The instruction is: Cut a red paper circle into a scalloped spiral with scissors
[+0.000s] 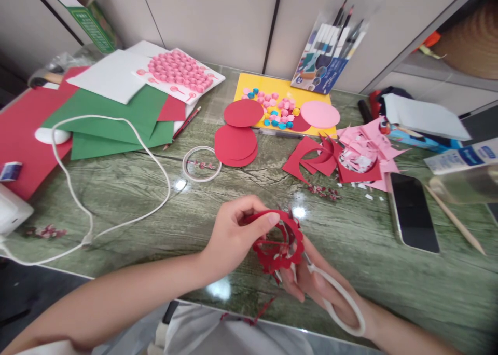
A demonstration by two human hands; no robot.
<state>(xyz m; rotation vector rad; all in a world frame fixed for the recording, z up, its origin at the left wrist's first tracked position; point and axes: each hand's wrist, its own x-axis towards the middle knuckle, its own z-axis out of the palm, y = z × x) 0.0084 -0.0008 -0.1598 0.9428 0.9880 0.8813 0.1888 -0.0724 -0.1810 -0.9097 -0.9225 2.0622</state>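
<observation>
Near the table's front edge, my left hand (229, 238) pinches a curled piece of red paper (298, 243) between thumb and fingers. The paper has a wavy, scalloped edge and an open middle. A pair of scissors (356, 305) with white handles is in my right hand (327, 277), its fingers through the loops. Most of the blades are hidden behind the paper, so I cannot tell whether they touch it. Thin red paper scraps (264, 311) lie below, by my lap. Beyond my hands rest red paper circles (235, 143) and a roll of white tape (187, 171).
Cut red paper remnants (311, 158) and pink scraps (389, 137) lie at right, beside a phone (414, 212) and a wooden stick (457, 220). Yellow card (243, 87) bears small coloured pieces. Green sheets (112, 116) and a white cable (146, 147) spread over the left.
</observation>
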